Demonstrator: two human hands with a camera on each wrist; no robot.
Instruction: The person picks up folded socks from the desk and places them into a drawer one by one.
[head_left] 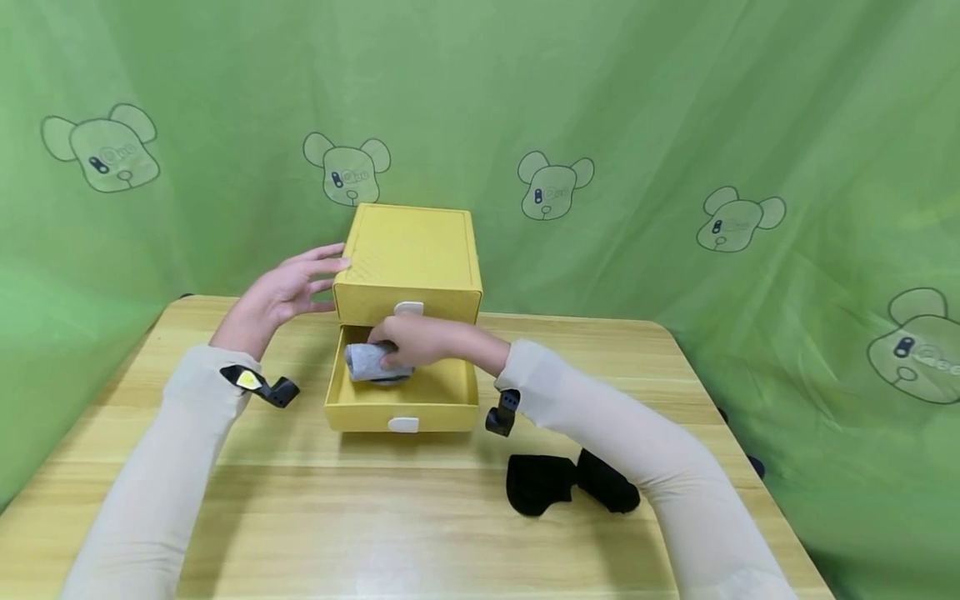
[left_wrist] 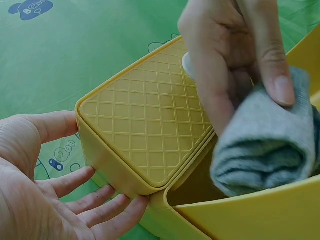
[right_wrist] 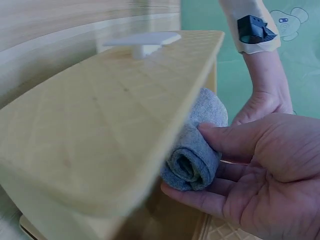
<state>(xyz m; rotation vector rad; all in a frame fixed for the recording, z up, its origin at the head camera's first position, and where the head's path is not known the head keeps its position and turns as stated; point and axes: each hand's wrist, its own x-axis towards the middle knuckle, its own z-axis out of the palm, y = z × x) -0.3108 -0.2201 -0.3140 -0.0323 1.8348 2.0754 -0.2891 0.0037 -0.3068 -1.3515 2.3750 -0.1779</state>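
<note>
Rolled grey cloth (head_left: 366, 363) in yellow drawer (head_left: 442, 417)

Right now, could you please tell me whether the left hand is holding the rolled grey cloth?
No, the right hand grips the rolled grey cloth, while the left hand touches the side of the yellow drawer box.

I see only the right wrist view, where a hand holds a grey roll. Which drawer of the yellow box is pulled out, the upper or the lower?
Observer: The lower drawer.
Operator: What does the left hand touch?
Observer: In the head view, it touches the left side of the yellow box.
Operator: Is something else lying on the table?
Observer: Yes, a black item, at the lower right of the drawer in the head view.
</note>
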